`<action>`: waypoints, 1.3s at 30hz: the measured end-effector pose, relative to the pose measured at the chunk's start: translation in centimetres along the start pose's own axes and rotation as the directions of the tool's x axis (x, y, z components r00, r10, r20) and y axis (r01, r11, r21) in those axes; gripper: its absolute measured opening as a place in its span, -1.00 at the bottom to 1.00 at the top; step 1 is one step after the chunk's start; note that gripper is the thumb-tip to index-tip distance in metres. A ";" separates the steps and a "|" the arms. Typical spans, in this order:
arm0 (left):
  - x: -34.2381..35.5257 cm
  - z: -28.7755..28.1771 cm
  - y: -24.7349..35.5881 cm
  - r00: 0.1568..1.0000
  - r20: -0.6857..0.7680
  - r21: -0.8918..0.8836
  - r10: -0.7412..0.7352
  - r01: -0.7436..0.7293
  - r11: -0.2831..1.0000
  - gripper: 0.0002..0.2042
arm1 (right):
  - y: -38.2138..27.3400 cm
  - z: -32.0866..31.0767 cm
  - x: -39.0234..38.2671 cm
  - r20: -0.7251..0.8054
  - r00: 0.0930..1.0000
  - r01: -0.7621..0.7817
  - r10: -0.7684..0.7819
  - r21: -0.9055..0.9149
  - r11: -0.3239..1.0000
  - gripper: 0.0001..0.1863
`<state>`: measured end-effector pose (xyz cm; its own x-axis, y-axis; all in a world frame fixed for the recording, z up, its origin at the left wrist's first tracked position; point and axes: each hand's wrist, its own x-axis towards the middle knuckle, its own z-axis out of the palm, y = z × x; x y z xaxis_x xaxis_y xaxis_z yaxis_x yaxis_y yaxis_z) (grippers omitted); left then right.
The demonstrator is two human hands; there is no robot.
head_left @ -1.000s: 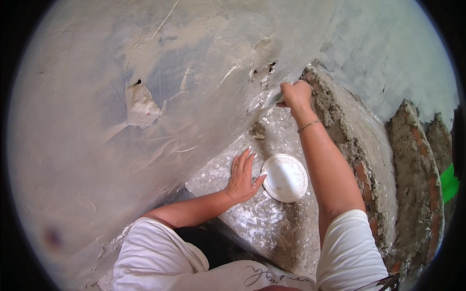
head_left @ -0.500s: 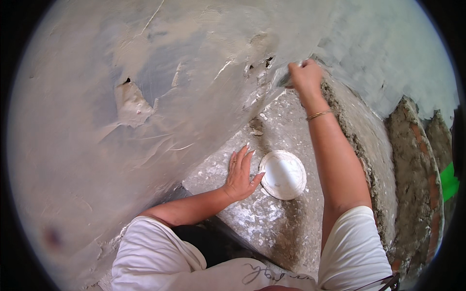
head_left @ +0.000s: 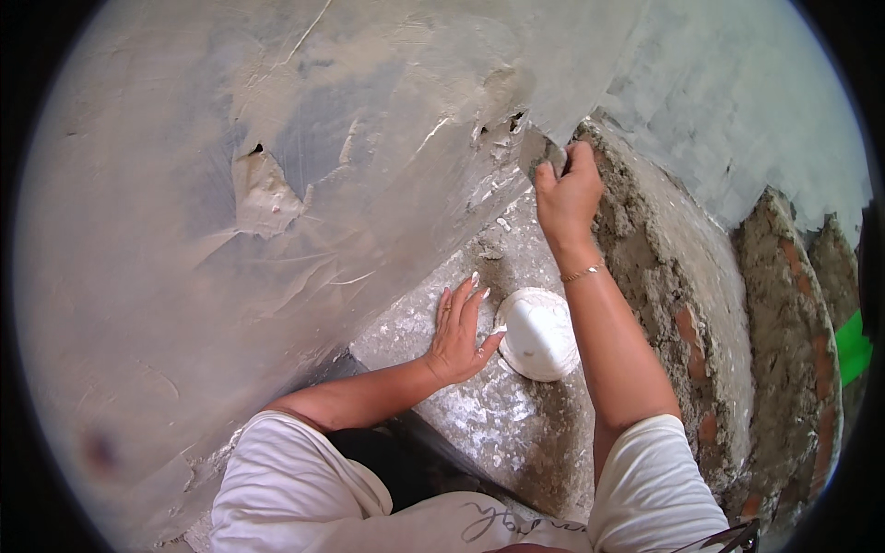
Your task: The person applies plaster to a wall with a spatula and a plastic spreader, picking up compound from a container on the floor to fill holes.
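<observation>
One blade (head_left: 541, 153) in right hand (head_left: 570, 198), one left hand (head_left: 454, 345) spread

A grey-beige plastered wall (head_left: 138, 230) is filling the left and upper left of the frame; a pale patch (head_left: 264, 194) is showing there. A paler wall (head_left: 728, 111) is catching diffuse light, upper right. Rough masonry steps (head_left: 784, 341) are running down the right side, exposing reddish brick (head_left: 690, 343). White-speckled concrete (head_left: 548, 438) is occupying the lower centre.
</observation>
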<state>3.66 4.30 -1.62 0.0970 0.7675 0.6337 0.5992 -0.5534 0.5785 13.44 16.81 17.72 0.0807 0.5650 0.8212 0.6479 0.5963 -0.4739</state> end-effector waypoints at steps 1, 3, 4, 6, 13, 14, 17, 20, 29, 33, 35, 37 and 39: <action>0.0 0.0 0.1 1.000 0.005 0.004 0.001 -0.001 1.000 -0.32 | 0.1 0.6 -0.4 0.005 1.000 0.012 -0.012 0.014 1.000 -0.79; -0.1 -0.1 0.1 1.000 0.010 0.012 0.005 -0.005 1.000 -0.32 | -0.2 2.1 -1.5 0.073 0.997 -0.032 0.037 -0.075 0.997 -0.80; -0.1 -0.2 0.1 1.000 -0.007 0.018 0.001 -0.001 1.000 -0.32 | -0.7 2.7 -2.3 0.142 0.988 -0.058 0.061 -0.021 0.998 -0.81; -0.2 -0.4 -0.1 1.000 -0.022 0.027 -0.001 0.001 1.000 -0.33 | -2.0 3.4 -4.7 0.218 0.975 0.023 -0.044 0.095 0.995 -0.81; -1.4 -2.2 -0.4 0.996 -0.043 0.077 -0.076 0.079 0.994 -0.29 | -0.6 -1.6 -4.1 0.204 0.979 -0.049 0.023 0.123 0.991 -0.83; -1.5 -2.5 -0.3 0.997 -0.042 0.097 -0.065 0.069 0.993 -0.29 | 0.0 -1.8 -3.3 0.215 0.976 -0.067 0.041 0.119 0.991 -0.83; -1.8 -3.1 0.0 1.000 0.003 0.055 -0.029 0.028 0.998 -0.28 | 1.1 -0.6 -0.9 0.035 0.999 -0.031 0.030 0.036 0.999 -0.85; -1.9 -3.5 0.5 1.000 0.028 0.086 0.011 -0.013 0.996 -0.28 | 0.0 2.5 -0.9 0.001 0.994 -0.108 0.108 0.070 0.992 -0.83; -2.7 -4.2 0.2 0.997 0.058 0.073 -0.047 0.043 0.996 -0.27 | -0.7 -0.1 -3.8 0.059 0.996 -0.071 0.060 0.215 0.974 -0.86; -2.9 -4.6 0.0 0.996 0.061 0.060 -0.061 0.058 0.997 -0.27 | 0.3 1.8 -1.6 -0.077 0.995 -0.054 0.063 0.116 0.992 -0.85; -2.8 -4.6 0.0 0.995 0.070 0.082 -0.064 0.059 0.995 -0.27 | -0.2 3.6 -2.7 0.014 0.997 -0.082 0.081 0.087 0.993 -0.85; -2.8 -4.8 -0.2 0.997 0.050 0.065 -0.066 0.062 0.996 -0.28 | -1.1 4.5 -5.3 0.105 0.986 0.121 -0.126 0.058 0.991 -0.84; -2.8 -4.9 -0.3 0.997 0.043 0.051 -0.068 0.066 0.997 -0.28 | -1.6 3.4 -7.8 0.109 0.973 0.189 -0.204 0.133 0.973 -0.84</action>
<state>-0.68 0.72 -1.10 0.0903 0.8167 0.5699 0.6438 -0.4845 0.5923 9.22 13.41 11.01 -0.1368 0.4900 0.8609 0.5447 0.7631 -0.3478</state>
